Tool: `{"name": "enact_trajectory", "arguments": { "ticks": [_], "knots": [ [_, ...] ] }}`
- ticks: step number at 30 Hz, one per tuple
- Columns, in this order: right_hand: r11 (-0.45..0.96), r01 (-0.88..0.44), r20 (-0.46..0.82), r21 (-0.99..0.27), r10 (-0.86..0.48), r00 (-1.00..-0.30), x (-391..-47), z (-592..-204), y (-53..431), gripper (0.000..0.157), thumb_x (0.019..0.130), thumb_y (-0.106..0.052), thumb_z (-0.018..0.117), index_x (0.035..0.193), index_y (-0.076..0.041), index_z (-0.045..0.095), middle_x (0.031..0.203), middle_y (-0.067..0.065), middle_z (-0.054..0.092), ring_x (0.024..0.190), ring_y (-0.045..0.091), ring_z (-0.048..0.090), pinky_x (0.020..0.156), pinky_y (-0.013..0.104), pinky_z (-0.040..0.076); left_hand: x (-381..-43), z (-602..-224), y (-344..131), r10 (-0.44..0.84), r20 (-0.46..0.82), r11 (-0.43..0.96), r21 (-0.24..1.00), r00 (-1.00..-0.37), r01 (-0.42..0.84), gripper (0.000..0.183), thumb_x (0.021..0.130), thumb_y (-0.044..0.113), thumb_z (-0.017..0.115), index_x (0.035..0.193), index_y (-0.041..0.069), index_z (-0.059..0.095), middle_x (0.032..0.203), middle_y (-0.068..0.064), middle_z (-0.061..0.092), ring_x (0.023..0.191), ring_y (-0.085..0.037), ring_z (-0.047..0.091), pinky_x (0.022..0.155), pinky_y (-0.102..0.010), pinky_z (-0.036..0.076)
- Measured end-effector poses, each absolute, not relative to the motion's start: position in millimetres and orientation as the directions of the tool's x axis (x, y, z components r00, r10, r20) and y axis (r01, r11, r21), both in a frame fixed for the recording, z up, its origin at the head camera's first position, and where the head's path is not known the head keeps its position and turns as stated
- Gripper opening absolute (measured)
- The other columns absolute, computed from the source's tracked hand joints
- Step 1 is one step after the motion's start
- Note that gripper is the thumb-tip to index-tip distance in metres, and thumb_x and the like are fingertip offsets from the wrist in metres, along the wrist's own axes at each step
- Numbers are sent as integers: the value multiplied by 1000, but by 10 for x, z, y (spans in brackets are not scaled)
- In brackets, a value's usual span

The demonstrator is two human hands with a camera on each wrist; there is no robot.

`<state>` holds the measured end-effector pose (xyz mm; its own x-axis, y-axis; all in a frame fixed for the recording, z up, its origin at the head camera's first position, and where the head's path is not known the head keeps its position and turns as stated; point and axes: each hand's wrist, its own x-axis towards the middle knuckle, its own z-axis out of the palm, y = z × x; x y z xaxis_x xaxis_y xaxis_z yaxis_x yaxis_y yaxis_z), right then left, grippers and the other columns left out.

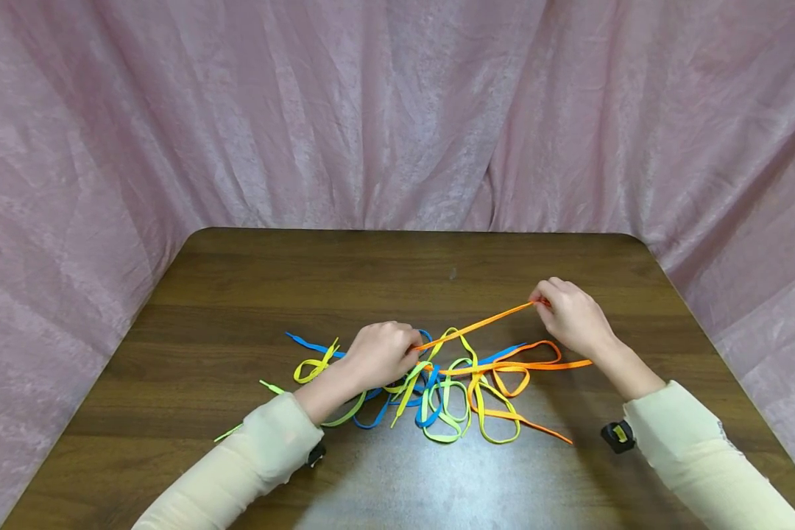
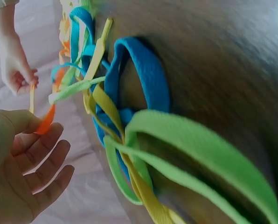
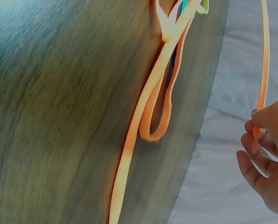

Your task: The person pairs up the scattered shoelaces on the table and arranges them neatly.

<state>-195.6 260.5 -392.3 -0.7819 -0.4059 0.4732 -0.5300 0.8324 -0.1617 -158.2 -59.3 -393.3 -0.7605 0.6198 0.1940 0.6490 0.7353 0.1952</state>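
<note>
My right hand (image 1: 573, 316) pinches one end of an orange shoelace (image 1: 480, 324) between thumb and fingers, raised over the right side of the tangle. The lace runs in a straight slanting line down to my left hand (image 1: 383, 353), which pinches it between thumb and index finger. In the left wrist view the other fingers of that hand (image 2: 41, 172) are spread loosely. Below lie tangled laces: a blue shoelace (image 2: 150, 77), a light green shoelace (image 2: 190, 140) and a yellow shoelace (image 1: 321, 366). More orange lace (image 3: 134, 121) loops on the tabletop under my right hand.
The brown wooden table (image 1: 271, 272) has rounded far corners. Pink curtains (image 1: 397, 110) hang around its back and sides. Loose lace tips spread outward from the tangle, with a green tip (image 1: 270, 386) near my left sleeve.
</note>
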Motion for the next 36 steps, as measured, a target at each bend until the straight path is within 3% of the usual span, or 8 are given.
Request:
{"name": "enact_trajectory", "arguments": {
  "ticks": [11, 29, 36],
  "knots": [
    [842, -515, 489, -164, -384, -783, -1908, -3922, 2711, 16, 72, 3, 67, 82, -8, 62, 75, 3, 57, 64, 19, 52, 56, 37, 42, -1555, -3844, -778, 584, 223, 762, 180, -780, 622, 12, 84, 12, 59, 82, 18, 69, 75, 10, 62, 62, -6, 53, 49, -22, 41],
    [877, -443, 477, -187, -314, -821, -1868, -3872, 2943, 16, 73, 3, 66, 82, -9, 62, 75, 3, 56, 64, 19, 51, 56, 38, 41, -1526, -3780, -1109, 558, 231, 781, 178, -797, 598, 9, 82, 12, 61, 78, 17, 68, 70, 11, 56, 57, -4, 45, 45, -20, 35],
    [884, -434, 486, -174, -306, -819, -1844, -3885, 3019, 17, 72, 4, 67, 82, -9, 62, 73, 2, 55, 64, 19, 51, 56, 39, 41, -1511, -3714, -1232, 538, 262, 786, 187, -801, 589, 5, 84, 18, 65, 81, 17, 68, 74, 10, 59, 64, -6, 52, 50, -23, 40]
  ]
}}
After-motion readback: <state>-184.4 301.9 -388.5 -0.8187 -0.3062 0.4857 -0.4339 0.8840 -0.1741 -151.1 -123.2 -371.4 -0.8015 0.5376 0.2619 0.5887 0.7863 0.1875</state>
